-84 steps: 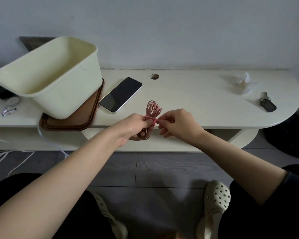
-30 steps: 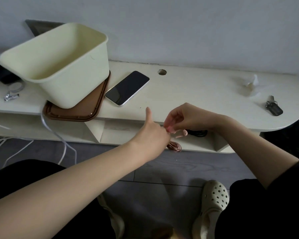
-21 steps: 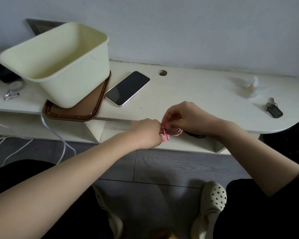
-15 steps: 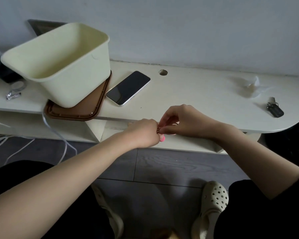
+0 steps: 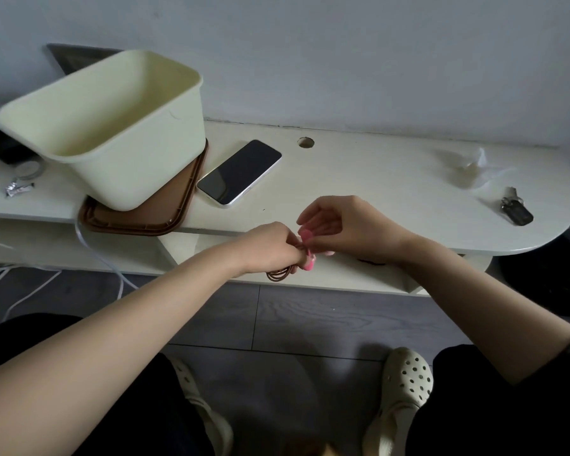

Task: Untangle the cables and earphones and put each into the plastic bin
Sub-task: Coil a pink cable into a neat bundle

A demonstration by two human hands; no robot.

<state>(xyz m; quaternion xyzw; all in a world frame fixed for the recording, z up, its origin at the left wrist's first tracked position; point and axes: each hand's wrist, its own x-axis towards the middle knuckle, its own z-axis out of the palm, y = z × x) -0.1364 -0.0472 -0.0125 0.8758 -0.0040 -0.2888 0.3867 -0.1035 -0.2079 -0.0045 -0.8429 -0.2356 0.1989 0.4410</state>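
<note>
The thin pink-brown cable [image 5: 278,275] is wound into a small bundle of loops. It looks light and soft and bendy, so it may flop or spring open if it is let go. I think the best place to hold it is round the middle, where all the loops come together, not by one loose end. Hard pulls could make a knot tighter, so soft tugs look safer.

The loops are thin and round and lie close together. A few peek out under the left hand [image 5: 270,248]. A bright pink strap [image 5: 307,234] sits at the bundle. I cannot tell if it is wrapped round the loops or coming off.

The left hand has its fingers curled round the bundle. The right hand [image 5: 349,227] meets it from the other side and pinches the pink strap with thumb and finger. Its other fingers are lifted and loosely bent.

The bundle is between the two hands, in the air just in front of the edge of the white surface [image 5: 375,192]. The pale yellow plastic bin [image 5: 139,172] stands well apart, up and to the left of the left hand, on a brown tray [image 5: 152,220]. I cannot see its bottom. A black phone [image 5: 239,172] lies between the bin and the hands.
</note>
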